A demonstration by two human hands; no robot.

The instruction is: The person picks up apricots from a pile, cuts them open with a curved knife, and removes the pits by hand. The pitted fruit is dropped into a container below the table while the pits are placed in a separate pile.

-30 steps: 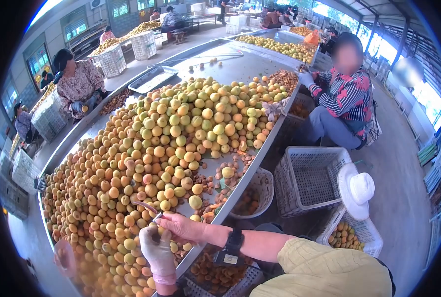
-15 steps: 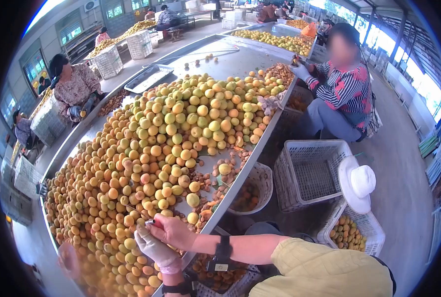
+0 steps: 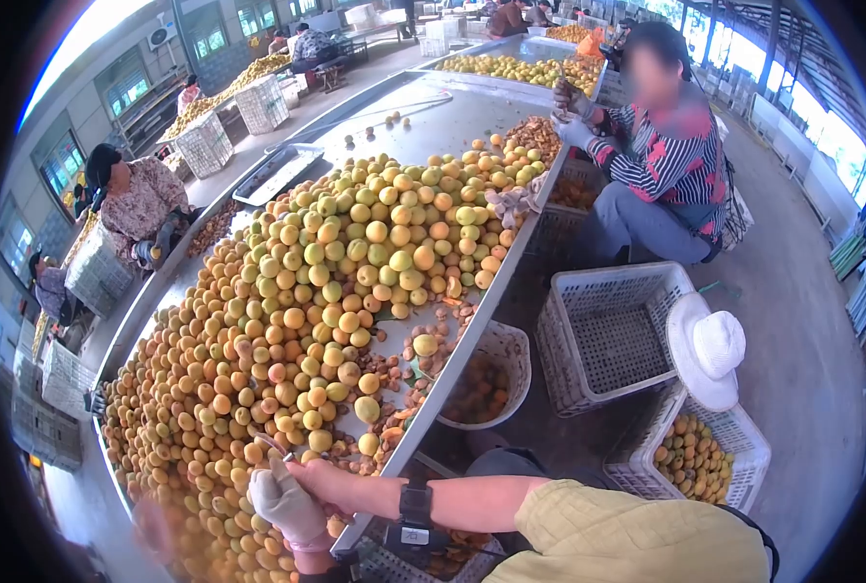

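My left hand, in a whitish glove, is closed at the near edge of a large heap of apricots. An apricot sits at its fingertips and seems held there, though the grip is partly hidden. Against it, my bare right hand is curled around a small thin tool, whose tip points toward that apricot. The tool's exact kind is too small to make out. A dark watch is on my right wrist.
The metal table has a raised edge; pits and fruit pieces lie along it. Beside it stand a white basket, a plastic crate and a crate of apricots with a white hat. A co-worker sits across.
My hands have shifted slightly left and down, still close together. The view has turned a little. The co-worker at the right has raised a hand.
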